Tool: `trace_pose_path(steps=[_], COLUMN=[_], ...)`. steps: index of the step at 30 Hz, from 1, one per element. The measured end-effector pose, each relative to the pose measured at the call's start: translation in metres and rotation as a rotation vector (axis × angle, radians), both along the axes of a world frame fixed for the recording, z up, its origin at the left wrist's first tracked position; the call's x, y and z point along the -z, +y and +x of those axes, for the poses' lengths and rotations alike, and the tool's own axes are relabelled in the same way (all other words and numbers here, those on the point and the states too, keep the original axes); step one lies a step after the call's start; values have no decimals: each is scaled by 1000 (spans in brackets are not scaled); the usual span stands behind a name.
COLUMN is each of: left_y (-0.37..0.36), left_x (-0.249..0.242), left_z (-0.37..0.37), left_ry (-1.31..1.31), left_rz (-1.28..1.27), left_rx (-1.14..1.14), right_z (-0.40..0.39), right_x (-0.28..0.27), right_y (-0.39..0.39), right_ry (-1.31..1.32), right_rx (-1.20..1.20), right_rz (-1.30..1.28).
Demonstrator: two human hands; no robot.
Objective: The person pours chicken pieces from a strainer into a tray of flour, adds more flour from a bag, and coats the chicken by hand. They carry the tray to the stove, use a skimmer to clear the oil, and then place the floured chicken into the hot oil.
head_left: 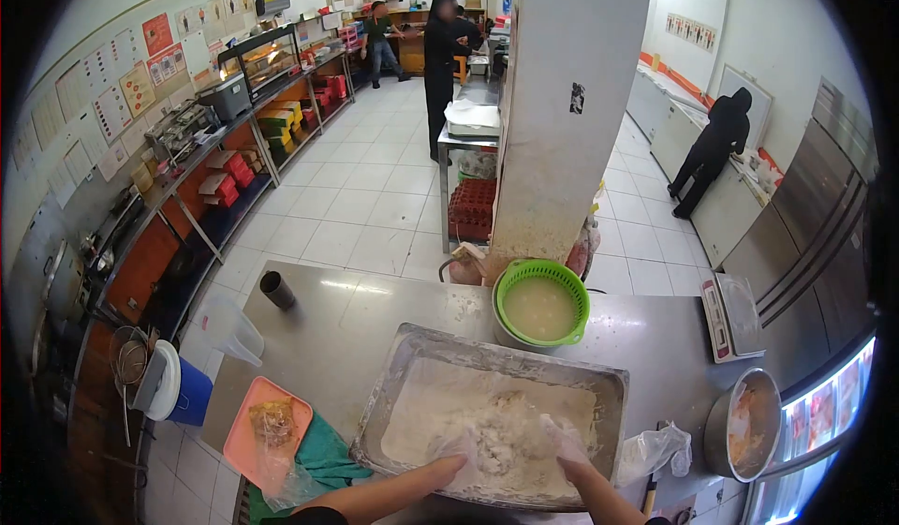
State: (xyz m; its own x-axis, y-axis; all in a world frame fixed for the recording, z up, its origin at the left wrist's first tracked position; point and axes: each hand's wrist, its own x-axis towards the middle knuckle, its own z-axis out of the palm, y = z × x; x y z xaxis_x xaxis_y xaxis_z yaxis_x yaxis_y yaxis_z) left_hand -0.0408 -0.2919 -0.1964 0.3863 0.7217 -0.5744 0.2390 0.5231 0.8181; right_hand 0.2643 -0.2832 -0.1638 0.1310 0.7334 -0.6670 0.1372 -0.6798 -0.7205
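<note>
A rectangular metal pan [626,411] of flour [438,396] lies flat on the steel surface [351,293], directly in front of the person. Its long axis runs left to right across the person's front, slightly skewed so that the right end sits a little nearer the body; one long rim faces the person, the other faces the pillar [569,150].

Both hands are in the pan, coated in flour, entering over the near rim and angled inward with a clumpy, wet-looking patch between them. The right hand [565,439] is unclenched, fingers extended toward the middle. The left hand [457,452] is partly sunk in the flour, and whether it grasps any cannot be told.

Just beyond the far rim, right of centre, a green colander [582,314] holds cloudy liquid. Left of the pan, a pink tray [245,420] carrying a plastic-wrapped item [272,424] overlaps a green cloth [328,450]. Right of it lie a crumpled clear bag [655,452] and a wooden handle [650,495] pointing toward the person; a round metal bowl [718,431] stands farther right.
</note>
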Motion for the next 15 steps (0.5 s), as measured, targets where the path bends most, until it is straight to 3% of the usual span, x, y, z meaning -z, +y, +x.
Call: trace_pose_path(steps=[1,2,3,4,7,12,15], left_y=[0,-1,-2,-4,-13,10,28], left_x=[-3,-7,-14,3,51,-36,-104], left_z=[3,6,24,26,33,117,92], left_ry=[33,67,-5,-50,-156,-370,-749], left_rz=[9,17,-91,-156,-328,-730,-650], left_rx=[6,12,-153,-150,-128,-884,-787], right_z=[1,-2,-9,-20,-80,-107,-95], right_x=[23,47,69,80,-14,-27,-65], right_y=[-10,-20,-28,-34,-23,-3,1], right_ry=[-119,167,454,742,964,1063,1065], right_rx=[46,174,291,405,379,522,448], right_rz=[11,-10,-32,-67,-150,-73,-46])
